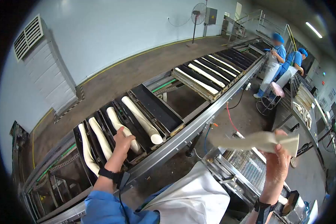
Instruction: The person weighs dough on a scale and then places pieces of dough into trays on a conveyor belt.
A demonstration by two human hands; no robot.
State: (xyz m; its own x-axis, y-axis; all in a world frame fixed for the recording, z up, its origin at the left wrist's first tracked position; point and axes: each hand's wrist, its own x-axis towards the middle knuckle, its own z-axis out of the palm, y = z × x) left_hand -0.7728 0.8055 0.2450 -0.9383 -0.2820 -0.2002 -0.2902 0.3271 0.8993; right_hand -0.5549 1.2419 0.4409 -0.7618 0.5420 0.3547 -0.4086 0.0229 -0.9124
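My left hand [123,142] is closed over a long pale dough roll [115,118] lying in a black pan on the conveyor. To its right, another dough roll [141,116] lies in its own trough, its round end toward me. Two more, a slightly bent dough roll [100,137] and a dough roll [87,153] beyond it, lie on the left. Off to the right, away from the conveyor, my right hand [277,151] grips a flattened dough strip [250,141]. That strip stretches out leftward in the air, blurred by motion.
A black trough [155,106] without dough adjoins the near rolls. Farther along the metal conveyor rail [212,108], another pan set [208,74] carries several dough rolls. A mesh-belted machine [244,168] stands below my right hand. Two people [278,59] in blue caps work at the far right.
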